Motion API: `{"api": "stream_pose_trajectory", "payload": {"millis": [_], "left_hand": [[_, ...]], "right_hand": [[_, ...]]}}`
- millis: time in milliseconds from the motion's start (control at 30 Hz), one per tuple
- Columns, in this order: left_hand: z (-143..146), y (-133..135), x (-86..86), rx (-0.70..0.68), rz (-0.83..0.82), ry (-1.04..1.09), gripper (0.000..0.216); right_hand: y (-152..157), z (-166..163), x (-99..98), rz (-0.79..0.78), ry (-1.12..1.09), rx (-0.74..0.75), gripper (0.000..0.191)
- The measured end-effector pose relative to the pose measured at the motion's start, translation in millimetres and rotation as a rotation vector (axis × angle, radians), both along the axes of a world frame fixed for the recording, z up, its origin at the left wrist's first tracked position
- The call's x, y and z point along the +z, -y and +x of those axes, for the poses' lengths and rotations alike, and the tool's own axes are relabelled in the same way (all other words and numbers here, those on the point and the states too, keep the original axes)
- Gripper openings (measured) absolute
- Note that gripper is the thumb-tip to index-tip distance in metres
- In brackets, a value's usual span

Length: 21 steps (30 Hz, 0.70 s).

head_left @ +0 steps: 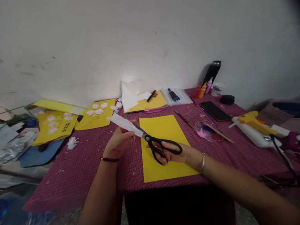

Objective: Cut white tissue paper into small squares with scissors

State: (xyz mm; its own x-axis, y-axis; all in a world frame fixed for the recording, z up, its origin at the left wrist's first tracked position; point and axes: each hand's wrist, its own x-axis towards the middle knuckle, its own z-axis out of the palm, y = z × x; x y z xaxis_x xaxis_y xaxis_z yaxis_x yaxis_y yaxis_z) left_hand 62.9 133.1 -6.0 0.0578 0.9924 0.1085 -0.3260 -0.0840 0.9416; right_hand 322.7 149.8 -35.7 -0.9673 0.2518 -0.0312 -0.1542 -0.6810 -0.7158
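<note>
My left hand (pixel 120 139) pinches a strip of white paper (pixel 125 125) above the table, left of the yellow sheet. In my right hand (pixel 175 152) is a pair of black-handled scissors (pixel 154 140), with fingers through the handle loops. The scissor blades lie against the lower right end of the white paper; how much is between them I cannot tell. Under my right hand a blank yellow sheet (pixel 167 171) lies flat on the checked tablecloth (pixel 92 172).
Yellow sheets with pink flowers (pixel 98 111) lie at the left, near white paper scraps (pixel 72 143). At the right are a paintbrush (pixel 183 118), a phone (pixel 214 111), a yellow glue gun (pixel 257 121) and paint bottles (pixel 202 90). A black flask (pixel 211 73) leans against the wall.
</note>
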Motion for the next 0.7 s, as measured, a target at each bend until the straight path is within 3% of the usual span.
{"api": "stream_pose_trajectory", "payload": {"millis": [233,433,700], "left_hand": [[0,-2,-3.3,0.021,-0.026,0.004,0.045],[6,-1,-1.2,0.005,-0.070,-0.103,0.019],[18,0,-2.7,-0.039,-0.077,-0.143,0.015]], "right_hand": [[0,-1,-1.4,0.016,0.001,-0.002,0.056],[-2,0,-3.6,-0.025,0.016,-0.062,0.050],[1,-2,-2.6,-0.009,0.004,-0.094,0.052]]}}
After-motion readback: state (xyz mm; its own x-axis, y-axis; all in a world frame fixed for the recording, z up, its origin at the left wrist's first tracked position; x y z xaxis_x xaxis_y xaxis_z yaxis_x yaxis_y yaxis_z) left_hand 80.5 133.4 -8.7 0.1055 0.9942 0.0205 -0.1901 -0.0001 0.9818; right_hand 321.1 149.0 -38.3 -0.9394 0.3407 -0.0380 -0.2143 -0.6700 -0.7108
